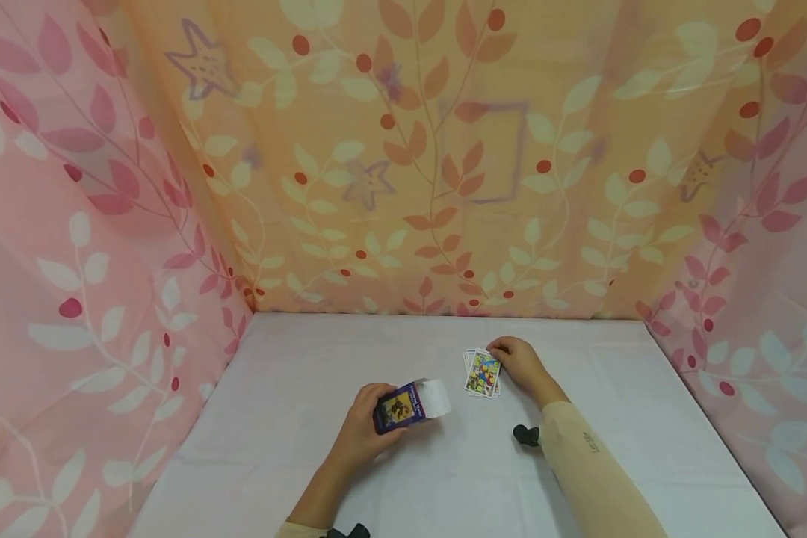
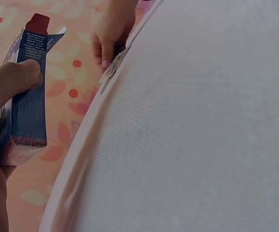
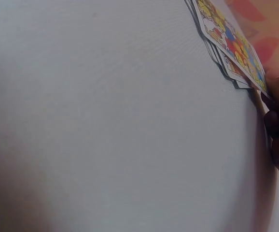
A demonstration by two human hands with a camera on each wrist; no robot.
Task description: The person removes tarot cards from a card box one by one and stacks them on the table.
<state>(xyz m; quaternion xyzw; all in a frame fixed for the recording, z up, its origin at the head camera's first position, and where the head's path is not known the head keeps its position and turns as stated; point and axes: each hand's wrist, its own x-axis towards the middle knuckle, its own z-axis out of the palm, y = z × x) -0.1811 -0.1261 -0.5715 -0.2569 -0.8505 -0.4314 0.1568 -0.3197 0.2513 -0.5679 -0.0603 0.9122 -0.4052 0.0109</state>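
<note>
My left hand (image 1: 365, 426) grips a dark blue card box (image 1: 397, 409) above the table, its white end flap open toward the right. In the left wrist view the thumb presses on the printed side of the box (image 2: 29, 106). Farther back, a small fanned pile of cards (image 1: 471, 360) lies on the table, a colourful picture card (image 1: 484, 373) on top. My right hand (image 1: 521, 366) pinches that top card by its corner, thumb above and curled fingers below, as the right wrist view shows. Whether cards are inside the box is hidden.
A white cloth covers the table (image 1: 255, 418). Patterned curtains (image 1: 403, 246) stand along its back and both sides. Black wrist devices (image 1: 527, 435) sit at both sleeves.
</note>
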